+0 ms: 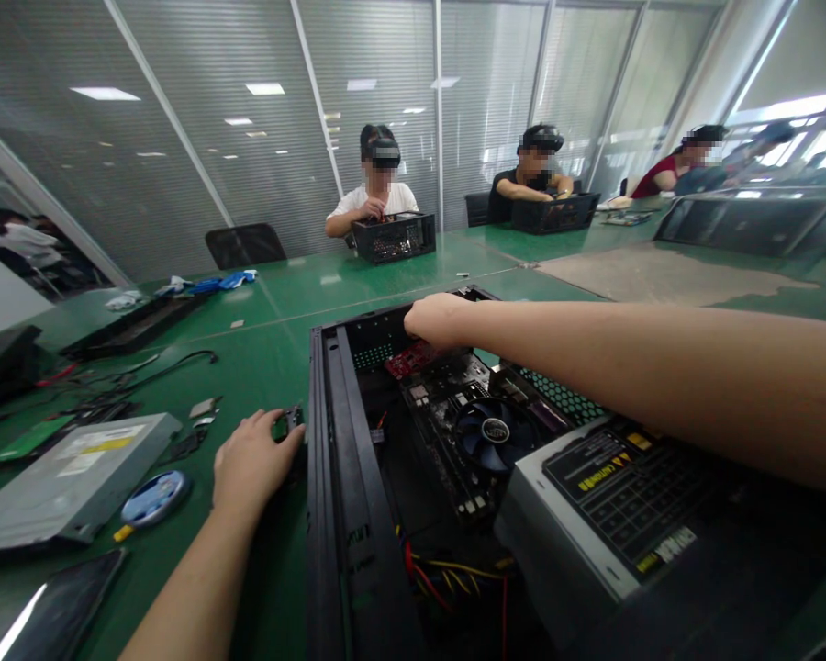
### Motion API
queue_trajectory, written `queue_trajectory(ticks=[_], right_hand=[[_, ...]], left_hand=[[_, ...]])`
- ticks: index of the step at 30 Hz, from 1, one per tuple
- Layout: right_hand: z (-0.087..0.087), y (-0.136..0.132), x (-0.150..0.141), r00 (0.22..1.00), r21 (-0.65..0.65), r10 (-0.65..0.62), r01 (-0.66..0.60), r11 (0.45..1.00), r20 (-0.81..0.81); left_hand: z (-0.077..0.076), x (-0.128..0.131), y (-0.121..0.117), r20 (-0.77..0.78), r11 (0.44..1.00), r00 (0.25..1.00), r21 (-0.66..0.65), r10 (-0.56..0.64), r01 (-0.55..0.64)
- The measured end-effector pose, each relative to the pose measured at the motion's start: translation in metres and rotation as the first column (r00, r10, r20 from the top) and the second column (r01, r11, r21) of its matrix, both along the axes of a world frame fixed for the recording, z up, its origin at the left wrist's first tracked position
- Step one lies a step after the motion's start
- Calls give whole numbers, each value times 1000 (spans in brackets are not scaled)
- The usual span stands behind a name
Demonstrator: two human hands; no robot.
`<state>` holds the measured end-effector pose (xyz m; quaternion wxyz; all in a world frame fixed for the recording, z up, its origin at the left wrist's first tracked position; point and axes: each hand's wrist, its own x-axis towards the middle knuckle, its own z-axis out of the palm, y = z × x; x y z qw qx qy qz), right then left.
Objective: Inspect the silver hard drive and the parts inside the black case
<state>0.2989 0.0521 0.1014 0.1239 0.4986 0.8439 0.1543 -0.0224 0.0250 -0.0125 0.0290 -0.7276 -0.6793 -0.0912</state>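
Note:
A black computer case [334, 477] lies open in front of me. My right hand [439, 319] reaches over it to the far inner corner, closed at the edge of a red circuit board [409, 360]; its fingertips are hidden behind the hand. Beside that board is the motherboard [423, 395] with a dark blue cooling fan [494, 433]. Nearest me in the case sits a grey power supply [592, 505], partly under my forearm. Left of the case, my left hand [251, 454] has its thumb and fingers around a small electronic part [293, 422] at table level.
To the left lie a silver disc drive [83, 468], a round blue container [155, 498], a dark flat panel [51, 606] and loose cables [172, 367]. Across the green table [282, 298], people work at other black cases [394, 237]. Loose wires [454, 574] hang inside my case.

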Motion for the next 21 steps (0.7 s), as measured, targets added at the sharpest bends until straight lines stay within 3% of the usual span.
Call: queue_trajectory(ticks=[6,12,21], right_hand=[[3,-1,1,1000,-4,6,-6,1000,18],[8,-1,6,995,17,-10,12,1000,-103],[-5,1,2,999,-11,-37,37,999,-11]], left_hand=[[0,1,-2,-33,1000,999,3,24,-23],[-6,-2,2,-33,1000,999,15,20,-19],[-5,-2,2,-42,1000,999,18,21,-21]])
